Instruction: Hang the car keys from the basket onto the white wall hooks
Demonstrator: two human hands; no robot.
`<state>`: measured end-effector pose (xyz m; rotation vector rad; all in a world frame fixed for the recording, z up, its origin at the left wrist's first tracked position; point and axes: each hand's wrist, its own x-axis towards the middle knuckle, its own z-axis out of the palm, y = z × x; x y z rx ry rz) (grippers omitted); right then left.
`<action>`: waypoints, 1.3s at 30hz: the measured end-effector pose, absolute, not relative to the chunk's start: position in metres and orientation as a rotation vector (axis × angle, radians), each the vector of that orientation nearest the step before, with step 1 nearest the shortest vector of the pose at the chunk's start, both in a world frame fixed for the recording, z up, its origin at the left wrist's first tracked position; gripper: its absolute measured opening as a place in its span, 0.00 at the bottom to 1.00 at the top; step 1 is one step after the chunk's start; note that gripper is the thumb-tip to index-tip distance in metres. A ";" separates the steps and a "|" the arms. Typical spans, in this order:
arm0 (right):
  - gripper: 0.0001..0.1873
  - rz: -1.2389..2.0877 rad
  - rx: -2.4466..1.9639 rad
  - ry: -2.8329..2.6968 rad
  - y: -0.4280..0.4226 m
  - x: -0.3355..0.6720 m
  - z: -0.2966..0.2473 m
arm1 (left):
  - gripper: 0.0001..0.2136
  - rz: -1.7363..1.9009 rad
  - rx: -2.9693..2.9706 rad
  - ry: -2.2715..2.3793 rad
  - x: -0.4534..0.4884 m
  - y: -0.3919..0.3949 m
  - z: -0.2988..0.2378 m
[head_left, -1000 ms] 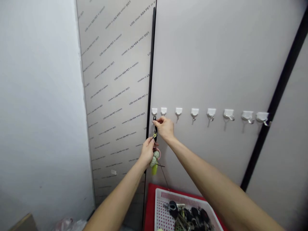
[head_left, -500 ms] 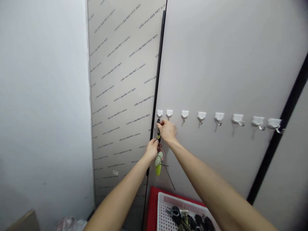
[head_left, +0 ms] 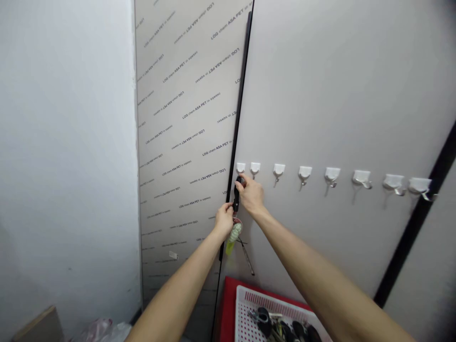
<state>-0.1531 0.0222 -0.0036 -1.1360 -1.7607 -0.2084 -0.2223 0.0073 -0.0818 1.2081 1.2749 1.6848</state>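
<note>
A keychain with a black strap is held by both hands just below the leftmost white hook. My right hand pinches the strap's upper end. Lower down, my left hand is closed on its bottom part, near a ring. From there dangle a pale green knobbly charm, a yellow-green tag and a thin dark cord or rod. Whether the strap's top touches the hook is hidden by my right fingers.
A row of several white adhesive hooks runs rightward along the grey panel. Below, a white perforated basket of keys and dark fobs stands on a red surface. A black handle strip edges the printed-film panel at left.
The strap has turned, its yellow-marked face giving way to a plain black side. The hanging charm and tag have swung slightly left. The view has shifted a little.
</note>
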 end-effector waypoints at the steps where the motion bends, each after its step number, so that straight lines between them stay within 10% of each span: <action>1: 0.15 -0.209 -1.155 -1.776 0.024 -0.153 -0.002 | 0.11 1.687 1.221 1.282 -0.222 0.009 -0.083; 30: 0.12 0.196 -1.222 -2.148 -0.019 -0.079 -0.112 | 0.09 1.919 1.331 1.330 -0.212 -0.031 -0.127; 39: 0.12 0.378 -1.464 -2.460 -0.060 -0.018 -0.219 | 0.09 0.930 1.876 1.528 -0.161 -0.080 -0.226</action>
